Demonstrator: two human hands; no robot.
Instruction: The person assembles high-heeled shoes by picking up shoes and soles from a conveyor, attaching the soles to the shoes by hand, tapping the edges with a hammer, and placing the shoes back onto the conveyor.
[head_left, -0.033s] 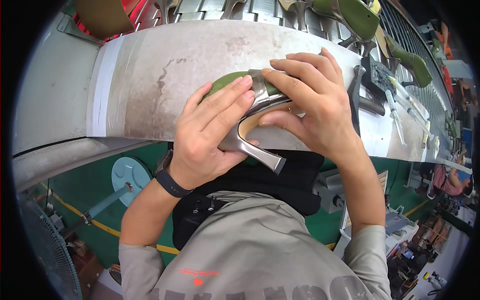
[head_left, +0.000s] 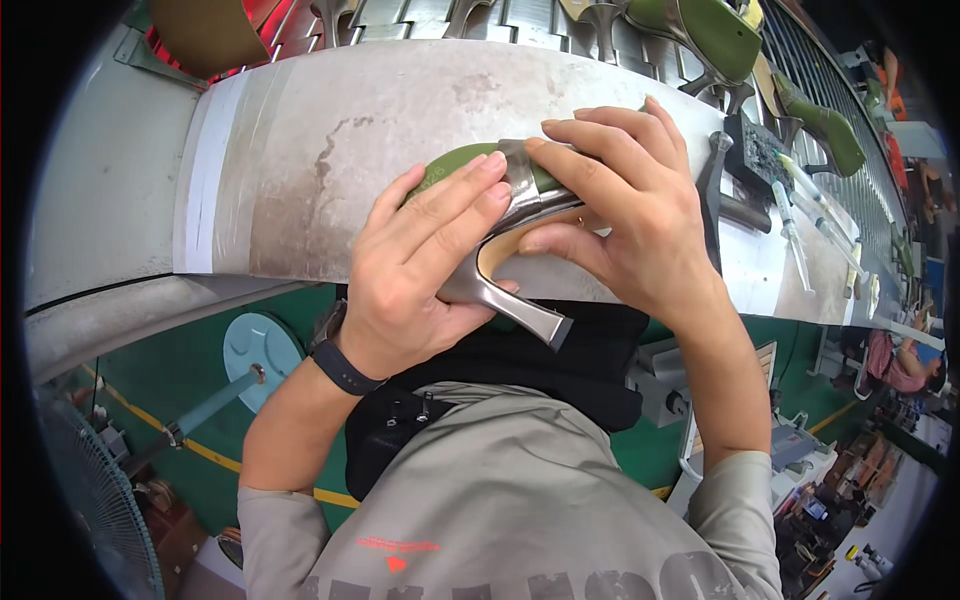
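Observation:
Both hands hold a silver high-heeled shoe (head_left: 505, 290) fitted on a green last (head_left: 450, 165), at the near edge of a worn grey workbench (head_left: 330, 130). My left hand (head_left: 420, 265) wraps the heel side, its fingers lying across the green last and silver upper. My right hand (head_left: 625, 215) covers the front part from the right, thumb under the tan sole. The heel tip points toward my body. A dark band sits on my left wrist.
More green lasts with shoes (head_left: 700, 30) stand on a rack behind the bench. A hammer (head_left: 715, 185), a dark tray and white tubes (head_left: 800, 225) lie at the right. A fan (head_left: 90, 490) and a blue stool base (head_left: 255, 345) stand on the green floor at the left.

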